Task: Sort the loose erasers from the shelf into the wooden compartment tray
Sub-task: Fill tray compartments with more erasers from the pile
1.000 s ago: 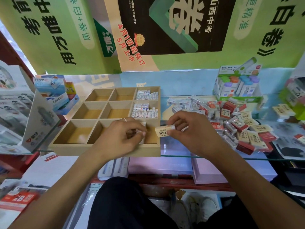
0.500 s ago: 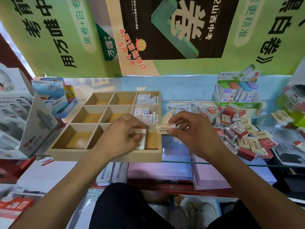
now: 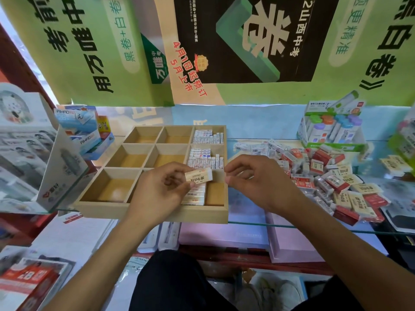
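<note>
1. Legible markings: the blue display boxes (image 3: 84, 129) at the shelf's left read "AIHAO". Red wrappers in the loose eraser pile (image 3: 332, 176) carry "2B". The green poster (image 3: 224, 48) behind shows "4月1日起预订 5月上市".
2. Left hand (image 3: 161, 191): positioned over the front right compartment of the wooden tray (image 3: 157, 213), fingers curled, pinching a cream-sleeved eraser (image 3: 198, 175) between thumb and fingertips.
3. Right hand (image 3: 256, 180): held above the tray's right edge, just beside the eraser, fingers loosely curled with the fingertips drawn together. Whether they contact the eraser's end cannot be determined.
4. Eraser orientation: long axis runs left to right, right end tilted slightly up and showing white. It bears black characters too small to read.
5. Tray contents: the back and middle right compartments hold white erasers standing in rows; more cream-labelled erasers lie in the front right compartment under the left hand.
</note>
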`<state>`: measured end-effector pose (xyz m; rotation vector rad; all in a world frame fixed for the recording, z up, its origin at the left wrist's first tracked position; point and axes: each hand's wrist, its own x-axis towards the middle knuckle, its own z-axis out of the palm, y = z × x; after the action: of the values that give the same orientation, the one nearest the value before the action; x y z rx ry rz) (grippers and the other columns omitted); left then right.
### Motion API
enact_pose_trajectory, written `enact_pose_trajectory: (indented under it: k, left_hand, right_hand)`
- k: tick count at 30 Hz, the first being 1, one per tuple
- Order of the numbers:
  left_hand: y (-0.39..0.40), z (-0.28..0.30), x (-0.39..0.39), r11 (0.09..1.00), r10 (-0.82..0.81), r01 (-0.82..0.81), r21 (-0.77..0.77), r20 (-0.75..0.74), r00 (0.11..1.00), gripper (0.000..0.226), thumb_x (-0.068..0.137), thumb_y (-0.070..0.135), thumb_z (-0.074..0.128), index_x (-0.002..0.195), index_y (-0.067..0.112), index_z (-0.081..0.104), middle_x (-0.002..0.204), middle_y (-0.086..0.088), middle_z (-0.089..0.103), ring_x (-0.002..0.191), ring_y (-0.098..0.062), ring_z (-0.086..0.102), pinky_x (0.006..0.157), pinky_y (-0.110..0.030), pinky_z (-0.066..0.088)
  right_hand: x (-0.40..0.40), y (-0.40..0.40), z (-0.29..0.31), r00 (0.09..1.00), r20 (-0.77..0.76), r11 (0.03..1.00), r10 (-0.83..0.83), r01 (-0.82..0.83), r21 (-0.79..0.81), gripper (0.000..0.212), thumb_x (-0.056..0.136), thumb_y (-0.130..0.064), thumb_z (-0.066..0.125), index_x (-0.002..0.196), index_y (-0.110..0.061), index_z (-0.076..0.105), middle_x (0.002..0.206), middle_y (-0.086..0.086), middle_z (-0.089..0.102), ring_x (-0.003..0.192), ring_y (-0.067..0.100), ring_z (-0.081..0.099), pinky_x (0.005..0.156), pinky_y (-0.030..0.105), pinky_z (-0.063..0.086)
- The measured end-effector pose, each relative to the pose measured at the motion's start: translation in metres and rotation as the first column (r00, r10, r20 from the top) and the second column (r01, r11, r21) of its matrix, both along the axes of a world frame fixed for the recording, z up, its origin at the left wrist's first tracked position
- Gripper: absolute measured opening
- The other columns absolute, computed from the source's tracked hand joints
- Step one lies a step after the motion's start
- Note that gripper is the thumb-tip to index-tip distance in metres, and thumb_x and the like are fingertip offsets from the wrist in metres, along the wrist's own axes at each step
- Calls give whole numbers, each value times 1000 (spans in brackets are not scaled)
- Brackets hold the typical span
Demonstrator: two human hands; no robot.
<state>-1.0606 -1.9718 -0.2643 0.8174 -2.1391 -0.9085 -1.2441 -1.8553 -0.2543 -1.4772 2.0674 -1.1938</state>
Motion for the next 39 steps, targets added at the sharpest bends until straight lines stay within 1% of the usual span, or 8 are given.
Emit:
enact_pose_trajectory:
  k: [4, 7, 12, 17, 21, 27, 35, 39]
  left_hand:
    - [-1, 2, -2, 998, 57, -57, -7, 56, 997, 18, 77, 12, 79, 92, 22, 73, 67, 11, 68, 71, 2, 62, 68, -6, 44]
    - [2, 2, -12, 997, 74, -70, -39, 123, 990, 14, 77, 22, 79, 85, 31, 72, 67, 14, 68, 70, 3, 62, 63, -8, 43]
    - [8, -1, -33, 986, 154, -138, -95, 196, 968, 9, 74, 34, 78, 74, 38, 70, 69, 19, 66, 70, 1, 62, 68, -27, 54]
    - [9, -9, -41, 982, 190, -183, -56, 174, 966, 9, 71, 36, 79, 68, 35, 71, 67, 19, 68, 69, 0, 64, 68, -31, 56]
    - [10, -5, -40, 977, 212, -213, -3, 137, 968, 10, 76, 31, 79, 72, 34, 71, 63, 16, 67, 66, 1, 63, 64, -26, 51]
    - [15, 6, -30, 939, 217, -206, 276, -11, 976, 8, 79, 23, 78, 76, 20, 71, 71, 7, 73, 72, -3, 68, 70, -24, 46]
    - [19, 6, -25, 943, 189, -179, 282, -10, 982, 17, 77, 10, 77, 68, 6, 64, 80, 9, 75, 83, -3, 70, 72, -24, 49]
    - [21, 12, -23, 935, 223, -206, 289, -24, 975, 22, 76, 8, 79, 63, 5, 61, 64, 7, 71, 72, 5, 67, 61, -10, 43]
  right_hand:
    - [-7, -6, 2, 997, -81, 994, 19, -10, 109, 8, 86, -22, 67, 93, -26, 69, 86, -17, 66, 78, -7, 59, 63, 3, 41]
    - [-11, -11, -1, 997, -82, 993, 15, -6, 115, 7, 86, -24, 67, 91, -25, 71, 86, -14, 67, 75, -9, 59, 61, 1, 39]
    - [-19, -5, -13, 998, -68, 994, -8, 15, 106, 7, 86, -23, 69, 80, -27, 67, 75, -18, 66, 68, -13, 58, 61, 2, 40]
    - [-23, 5, -18, 999, -49, 997, 5, -1, 80, 16, 86, -19, 69, 76, -30, 64, 72, -16, 66, 70, -8, 61, 65, 5, 44]
    - [-25, 8, -18, 999, -43, 999, 13, -11, 42, 7, 86, -18, 68, 82, -24, 69, 76, -12, 69, 72, -4, 62, 64, 8, 45]
    - [-24, 18, -13, 999, -40, 1000, 5, -5, -12, 3, 86, -17, 69, 87, -18, 71, 77, -12, 68, 74, -6, 60, 64, 5, 43]
    - [-18, 29, -11, 999, -44, 1000, 6, -7, -19, 6, 86, -17, 68, 84, -23, 70, 76, -14, 67, 72, -5, 61, 66, 6, 43]
    - [-13, 26, -10, 1000, -20, 1000, 11, -11, -18, 6, 85, -15, 68, 85, -20, 71, 76, -12, 67, 68, -7, 59, 64, 4, 40]
